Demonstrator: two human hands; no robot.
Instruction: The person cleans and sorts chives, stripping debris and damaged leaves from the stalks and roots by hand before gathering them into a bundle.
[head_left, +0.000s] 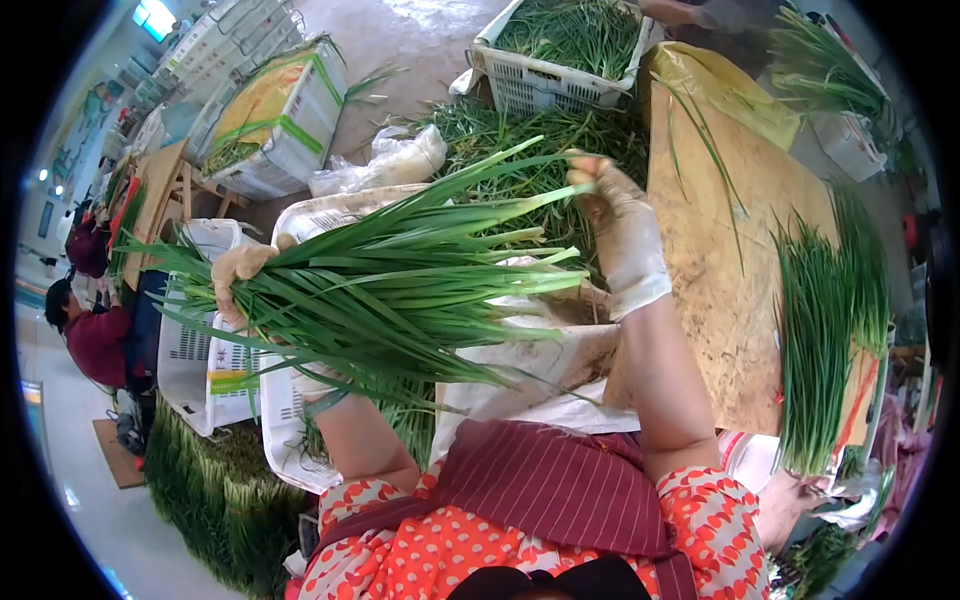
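Note:
My left hand [243, 280], in a pale glove, is closed round the leafy end of a big bunch of garlic chives [390, 275]. The bunch lies sideways in front of me, its pale cut ends pointing right. At those ends my right hand [618, 215], in a thin whitish glove, pinches the tip of a chive stalk [545, 203]; the fingers are slightly blurred. Under the bunch are a white plastic crate [283, 420] and a pale sheet [480, 400] over my lap.
A soiled wooden board [715, 330] on my right bears tied chives [815, 330]. Loose greens [590, 140] heap ahead, before a full white crate [545, 90]. More chive bundles [220, 510] stand at lower left. Another person [98, 335] sits far left; a hand [785, 510] shows at lower right.

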